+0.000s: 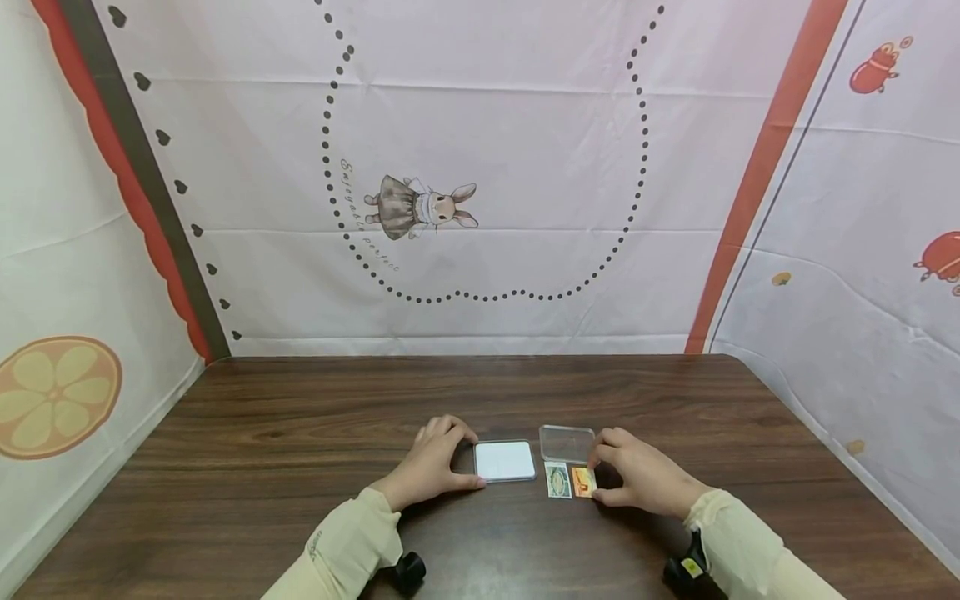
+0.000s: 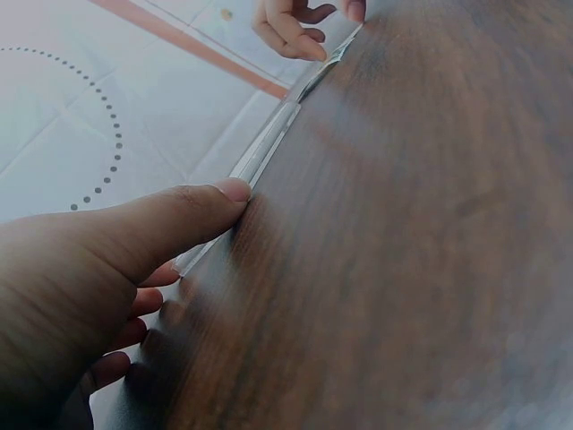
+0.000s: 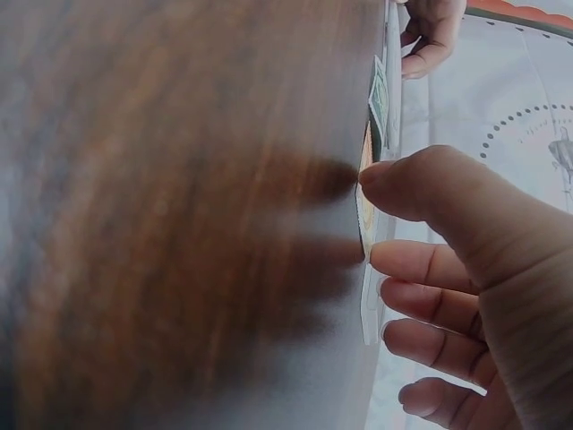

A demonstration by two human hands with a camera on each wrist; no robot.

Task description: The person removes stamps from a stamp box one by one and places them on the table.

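A shallow clear plastic case (image 1: 505,462) with a white filling lies flat on the table. My left hand (image 1: 437,463) holds its left end, thumb (image 2: 235,190) at the near edge and fingers at the far side. To the right, a green stamp (image 1: 558,481) and an orange stamp (image 1: 582,481) lie side by side. My right hand (image 1: 643,473) pinches the orange stamp between thumb (image 3: 376,179) and index finger, low over the tabletop. Behind the stamps is a clear plastic lid (image 1: 567,443), its right end partly covered by the right hand's fingers.
Dark wood-grain tabletop (image 1: 315,433) lies under everything. Printed cloth hangs behind it, with a rabbit figure (image 1: 420,207), and along both sides. Dark wrist cameras are strapped at the left cuff (image 1: 409,573) and right cuff (image 1: 686,571).
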